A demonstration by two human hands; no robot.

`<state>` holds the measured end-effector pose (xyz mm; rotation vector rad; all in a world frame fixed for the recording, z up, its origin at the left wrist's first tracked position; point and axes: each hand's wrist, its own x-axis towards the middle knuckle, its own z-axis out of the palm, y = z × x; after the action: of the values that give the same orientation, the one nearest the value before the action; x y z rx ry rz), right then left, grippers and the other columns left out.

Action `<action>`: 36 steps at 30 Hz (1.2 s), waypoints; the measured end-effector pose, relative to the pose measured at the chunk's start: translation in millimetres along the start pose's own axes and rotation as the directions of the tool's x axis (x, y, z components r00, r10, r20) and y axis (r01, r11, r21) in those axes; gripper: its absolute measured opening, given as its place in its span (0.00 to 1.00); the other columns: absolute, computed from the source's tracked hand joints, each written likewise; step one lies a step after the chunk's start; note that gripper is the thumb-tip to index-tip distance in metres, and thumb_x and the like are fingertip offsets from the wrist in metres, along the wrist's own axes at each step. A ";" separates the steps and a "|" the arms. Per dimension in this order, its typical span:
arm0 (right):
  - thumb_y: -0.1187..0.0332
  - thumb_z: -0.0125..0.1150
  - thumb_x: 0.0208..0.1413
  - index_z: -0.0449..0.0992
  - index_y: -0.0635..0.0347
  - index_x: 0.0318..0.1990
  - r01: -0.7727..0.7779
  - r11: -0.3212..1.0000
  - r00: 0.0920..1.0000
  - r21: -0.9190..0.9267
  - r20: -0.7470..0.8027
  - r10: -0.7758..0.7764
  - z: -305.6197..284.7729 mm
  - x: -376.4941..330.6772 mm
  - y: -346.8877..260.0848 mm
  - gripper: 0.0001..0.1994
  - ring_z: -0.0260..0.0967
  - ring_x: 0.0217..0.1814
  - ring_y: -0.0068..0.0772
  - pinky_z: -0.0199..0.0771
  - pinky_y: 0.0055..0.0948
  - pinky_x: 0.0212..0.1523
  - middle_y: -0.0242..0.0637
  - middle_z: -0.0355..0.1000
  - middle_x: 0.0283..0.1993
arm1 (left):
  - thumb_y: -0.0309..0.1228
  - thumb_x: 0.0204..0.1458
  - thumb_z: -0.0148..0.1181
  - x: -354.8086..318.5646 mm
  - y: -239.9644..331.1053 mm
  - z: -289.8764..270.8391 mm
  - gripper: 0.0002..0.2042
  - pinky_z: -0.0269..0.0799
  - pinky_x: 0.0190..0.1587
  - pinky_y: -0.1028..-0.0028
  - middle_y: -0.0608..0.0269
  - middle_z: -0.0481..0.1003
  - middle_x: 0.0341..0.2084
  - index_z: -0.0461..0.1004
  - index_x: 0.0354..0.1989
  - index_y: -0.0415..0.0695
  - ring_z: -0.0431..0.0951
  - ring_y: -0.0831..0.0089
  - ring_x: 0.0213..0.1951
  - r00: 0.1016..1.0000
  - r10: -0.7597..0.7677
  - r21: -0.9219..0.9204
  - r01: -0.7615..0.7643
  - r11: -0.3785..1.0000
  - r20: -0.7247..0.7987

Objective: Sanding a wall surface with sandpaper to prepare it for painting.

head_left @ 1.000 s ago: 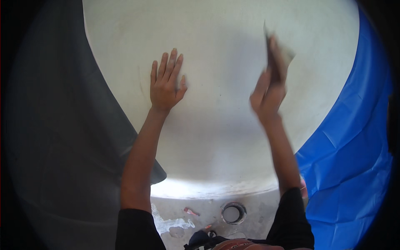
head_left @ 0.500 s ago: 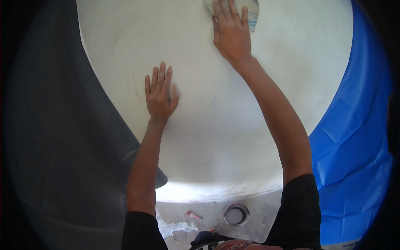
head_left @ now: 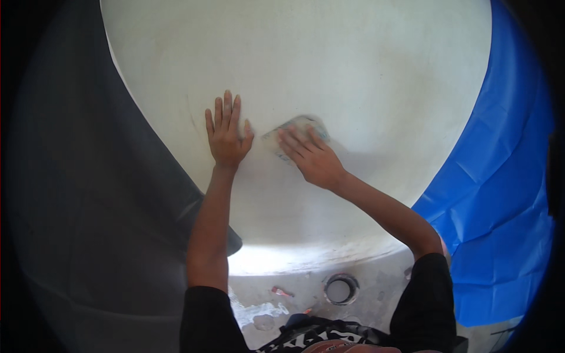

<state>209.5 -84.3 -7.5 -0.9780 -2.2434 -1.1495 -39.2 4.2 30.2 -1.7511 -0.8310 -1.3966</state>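
My left hand (head_left: pixel 228 138) lies flat on a large, smooth, off-white curved surface (head_left: pixel 329 53), its fingers stretched out and nothing in them. To its right, my right hand (head_left: pixel 312 156) holds a sheet of sandpaper (head_left: pixel 312 122) under its flattened fingers, pressed against the same surface. The sheet is pale with blue print on its back and is smeared by motion. The hand covers part of it, and its grit side is hidden. Faint dark marks and specks show on the off-white surface.
A dark grey sheet (head_left: pixel 106 206) borders the surface on the left, a creased blue tarp (head_left: pixel 488 200) on the right. Below the near edge, on a stained grey floor (head_left: pixel 376 288), are a round ring-shaped container (head_left: pixel 341 289) and a small red-and-white item (head_left: pixel 282 292).
My right hand has swept the sandpaper from the far end back toward me and to the left, beside my left hand. The left hand stays in nearly the same place.
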 end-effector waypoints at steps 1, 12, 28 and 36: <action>0.73 0.57 0.57 0.61 0.62 0.73 -0.006 1.000 1.000 0.001 -0.016 0.006 -6.8 1.6 -11.4 0.34 0.48 0.83 0.43 0.43 0.56 0.80 0.42 0.54 0.80 | 0.36 0.56 0.55 -3.9 -5.9 -0.5 0.31 0.44 0.76 0.49 0.57 0.60 0.74 0.66 0.72 0.47 0.56 0.56 0.76 1.000 0.015 0.007 -0.015 1.000 -0.002; 0.66 0.45 0.71 0.60 0.71 0.71 -0.215 0.975 0.789 0.060 -0.577 0.209 -157.9 160.1 132.4 0.26 0.48 0.81 0.58 0.45 0.60 0.78 0.58 0.54 0.77 | 0.33 0.56 0.52 6.8 18.7 -8.3 0.31 0.43 0.76 0.50 0.54 0.61 0.74 0.66 0.72 0.45 0.56 0.54 0.76 1.000 0.020 -0.013 -0.020 1.000 0.007; 0.67 0.49 0.70 0.63 0.68 0.70 -0.190 0.980 0.857 -0.061 -0.497 0.135 -68.0 172.6 92.4 0.25 0.52 0.79 0.56 0.51 0.59 0.77 0.55 0.57 0.76 | 0.32 0.59 0.44 -1.9 -14.4 11.2 0.29 0.41 0.77 0.51 0.55 0.63 0.73 0.67 0.71 0.45 0.58 0.55 0.75 1.000 0.001 -0.033 -0.002 0.999 -0.005; 0.67 0.64 0.50 0.58 0.50 0.76 -0.176 0.980 0.982 0.093 -0.054 0.181 20.6 46.7 4.7 0.42 0.46 0.84 0.37 0.42 0.56 0.79 0.33 0.51 0.82 | 0.33 0.61 0.40 2.3 -8.8 9.2 0.28 0.41 0.77 0.51 0.56 0.63 0.73 0.67 0.71 0.45 0.57 0.55 0.76 1.000 0.025 -0.045 -0.026 0.999 -0.014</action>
<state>181.2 -47.1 13.5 -1.0687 -2.0907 -0.9819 -41.5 16.7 32.5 -1.7782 -0.7727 -1.4191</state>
